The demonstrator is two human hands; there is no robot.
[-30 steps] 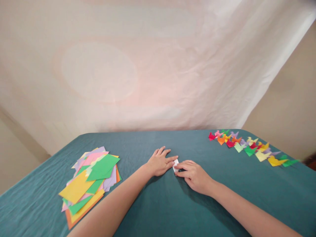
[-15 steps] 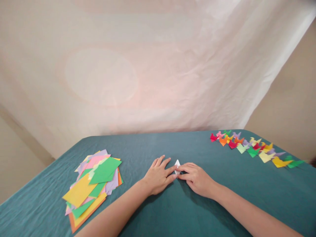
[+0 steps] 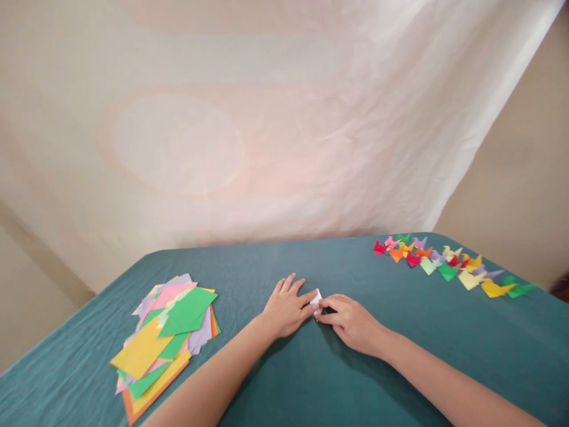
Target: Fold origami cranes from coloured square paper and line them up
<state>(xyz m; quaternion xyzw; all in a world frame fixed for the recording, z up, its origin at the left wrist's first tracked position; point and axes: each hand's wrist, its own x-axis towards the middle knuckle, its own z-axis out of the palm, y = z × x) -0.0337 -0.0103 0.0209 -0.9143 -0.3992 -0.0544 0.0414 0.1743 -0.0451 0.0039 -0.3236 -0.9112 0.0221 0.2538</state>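
A small folded piece of white paper (image 3: 316,297) lies on the green tablecloth between my hands, partly covered by fingertips. My left hand (image 3: 287,307) rests with fingers spread, its index finger and thumb touching the paper's left side. From the right, my right hand (image 3: 353,320) grips the paper's lower right edge between thumb and forefinger, its other fingers curled in. The fold under the fingertips is too small to make out.
Loose coloured paper sheets (image 3: 155,338) lie in an untidy pile at the left. Several folded paper birds (image 3: 448,271) stand in rows at the far right. A pale hanging sheet (image 3: 275,136) covers the back, behind the green-covered table (image 3: 284,385).
The white paper has turned slightly and tilts a little to the right at its top. The hands have barely moved; the whole view has shifted a little.
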